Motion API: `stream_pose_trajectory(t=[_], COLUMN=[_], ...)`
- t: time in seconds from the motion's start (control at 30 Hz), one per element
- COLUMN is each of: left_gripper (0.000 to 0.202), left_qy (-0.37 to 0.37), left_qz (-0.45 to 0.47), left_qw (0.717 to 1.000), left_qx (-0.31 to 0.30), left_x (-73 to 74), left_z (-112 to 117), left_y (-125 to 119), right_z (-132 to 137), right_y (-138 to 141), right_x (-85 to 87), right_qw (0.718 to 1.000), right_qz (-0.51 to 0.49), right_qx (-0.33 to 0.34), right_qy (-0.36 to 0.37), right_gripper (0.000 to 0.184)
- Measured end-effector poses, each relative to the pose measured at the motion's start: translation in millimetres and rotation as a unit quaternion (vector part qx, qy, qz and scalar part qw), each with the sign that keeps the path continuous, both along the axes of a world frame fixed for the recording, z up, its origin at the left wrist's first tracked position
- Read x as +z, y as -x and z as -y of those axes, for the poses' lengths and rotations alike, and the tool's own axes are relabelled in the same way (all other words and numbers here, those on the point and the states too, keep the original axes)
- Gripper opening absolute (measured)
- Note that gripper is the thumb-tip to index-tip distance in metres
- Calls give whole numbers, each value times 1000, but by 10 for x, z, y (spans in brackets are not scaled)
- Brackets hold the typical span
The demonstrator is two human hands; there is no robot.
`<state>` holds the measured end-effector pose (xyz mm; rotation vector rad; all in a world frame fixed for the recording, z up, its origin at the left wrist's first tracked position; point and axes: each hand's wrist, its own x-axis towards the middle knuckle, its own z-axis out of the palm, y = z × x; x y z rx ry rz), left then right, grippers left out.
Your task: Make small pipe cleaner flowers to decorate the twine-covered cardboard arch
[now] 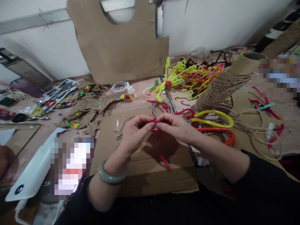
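Near the centre of the frame, we hold a pink fuzzy stem between both hands. The fingers of our left hand pinch it from one side, and those of our right hand pinch it from the other, thumbs almost meeting. Its loose end hangs below, over the cardboard sheet on the worktop. We see scissors with yellow and red handles at right of centre, near our right wrist. A cone of twine leans at upper right; a small white bottle stands at upper centre.
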<state>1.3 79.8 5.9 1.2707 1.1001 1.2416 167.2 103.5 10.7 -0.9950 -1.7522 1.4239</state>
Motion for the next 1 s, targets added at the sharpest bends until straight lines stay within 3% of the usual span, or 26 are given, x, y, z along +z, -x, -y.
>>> stream_pose_trajectory(t=[0.33,0.63,0.8,1.0], left_gripper=[24,7,6,6], left_qy=[51,94,101,101], left_qz=[27,-13,-34,-19], left_qw=[998,995,994,995], left_qx=[-34,-15,-7,-2], left_x=[-1,30,70,49], left_z=[3,-19,-9,-4], left_y=[7,-18,-37,-41], right_z=[10,26,45,70], right_y=[2,6,4,28], right_x=[-5,-2,3,-14], right_qw=[999,994,983,989], right_qz=[27,97,153,111], right_qx=[-16,1,-21,-57], right_qy=[8,-60,-102,-80], right_gripper=[12,10,9,9])
